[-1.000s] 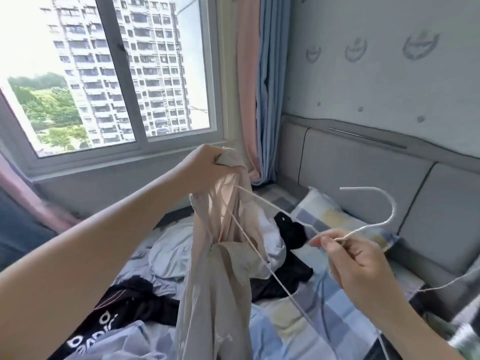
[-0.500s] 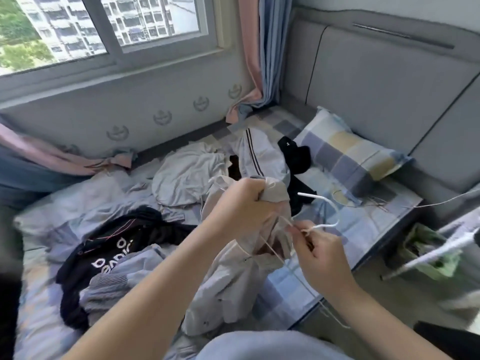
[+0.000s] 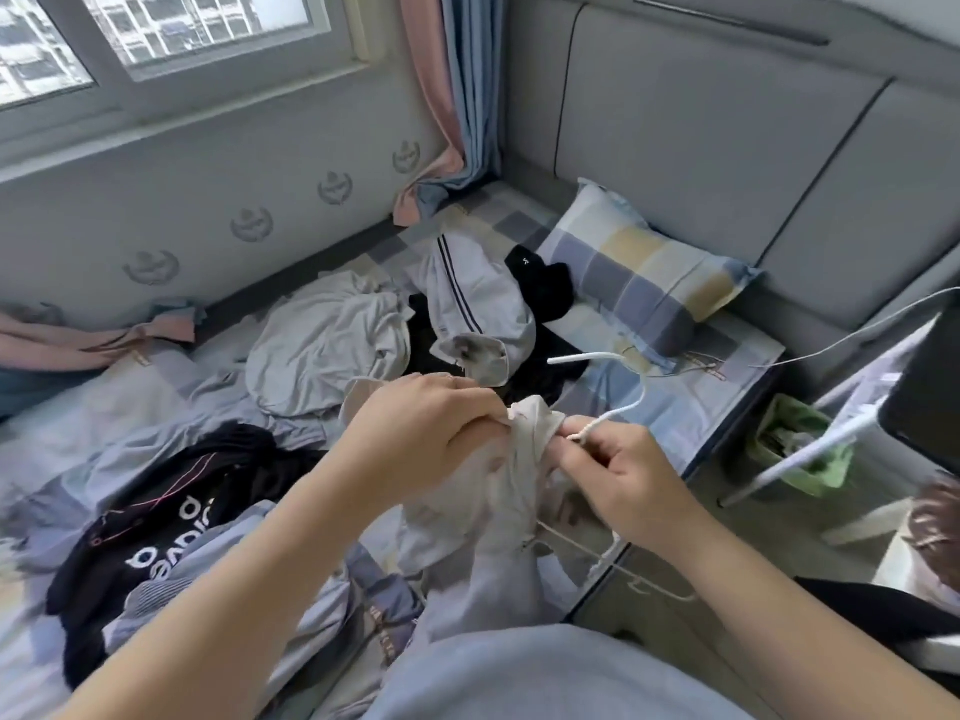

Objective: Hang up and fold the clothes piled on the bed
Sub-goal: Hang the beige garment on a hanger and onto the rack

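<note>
Gripping, left hand (image 3: 431,433): the bunched top of a pale beige garment (image 3: 498,543) is clenched in curled fingers, above the near edge of the bed (image 3: 691,407)
Right hand (image 3: 623,475): the neck of a white hanger (image 3: 587,358) is pinched between thumb and fingers, just beside the left hand and touching the bunched cloth
Hanger: the hook is raised above the right hand, with its free end turned toward the window side; a lower wire is seen below the right wrist, against the garment; whether it lies inside the cloth cannot be told
Beige garment: the body is let hang from the left hand, down between the two forearms
Clothes on the bed: a black garment with white lettering (image 3: 156,532) is spread under the left forearm; a pale grey top (image 3: 322,350) is crumpled beyond the left hand; a grey piece with dark stripes (image 3: 478,304) is laid beside it, over black items (image 3: 543,285)
Pillow (image 3: 639,272): a checked pillow is set against the grey padded headboard (image 3: 701,148)
Curtain (image 3: 457,96): pink and blue panels are hung in the corner, with their ends resting on the bed
Floor side: a green bin (image 3: 795,449) is placed just beside the bed, crossed by a white pole (image 3: 831,433)
</note>
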{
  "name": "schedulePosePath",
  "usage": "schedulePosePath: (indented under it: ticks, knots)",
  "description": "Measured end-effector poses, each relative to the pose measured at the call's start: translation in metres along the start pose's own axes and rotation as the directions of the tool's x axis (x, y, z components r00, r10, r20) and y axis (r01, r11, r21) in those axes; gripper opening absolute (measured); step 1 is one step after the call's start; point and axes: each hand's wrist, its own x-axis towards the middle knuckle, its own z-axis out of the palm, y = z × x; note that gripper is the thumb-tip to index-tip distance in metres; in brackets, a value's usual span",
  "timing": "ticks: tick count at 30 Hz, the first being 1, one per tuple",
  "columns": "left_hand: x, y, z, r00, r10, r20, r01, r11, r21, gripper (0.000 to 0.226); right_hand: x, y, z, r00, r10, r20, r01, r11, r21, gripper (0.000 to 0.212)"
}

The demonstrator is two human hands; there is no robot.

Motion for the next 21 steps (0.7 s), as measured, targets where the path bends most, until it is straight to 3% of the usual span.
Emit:
schedulePosePath:
  ticks: [3,6,9,16,21]
  knots:
    - [-0.001,-0.008,0.004,0.994,-0.003,-0.111,-0.003,0.998,-0.057,0.024,0.000,0.006,-0.020,0.998,0.056,0.020,-0.056,0.998,-0.009,0.023]
    - [-0.007,-0.021,0.006,0.965,-0.148,-0.218,0.107,0.976,-0.192,0.022,-0.007,0.019,-0.048,0.992,0.120,-0.037,-0.122,0.992,-0.037,0.019]
    - [-0.005,-0.010,0.016,0.958,-0.202,-0.205,0.140,0.949,-0.281,0.022,-0.015,0.033,-0.059,0.983,0.149,-0.110,-0.155,0.987,-0.047,0.021]
    - [0.007,0.014,0.028,0.970,-0.204,-0.132,0.178,0.966,-0.187,0.028,-0.011,0.039,-0.038,0.989,0.142,-0.049,-0.147,0.982,-0.117,0.020]
    - [0.012,0.025,0.024,0.975,-0.215,-0.061,0.197,0.956,-0.219,0.037,-0.013,0.042,-0.042,0.992,0.117,-0.035,-0.121,0.982,-0.142,0.016]
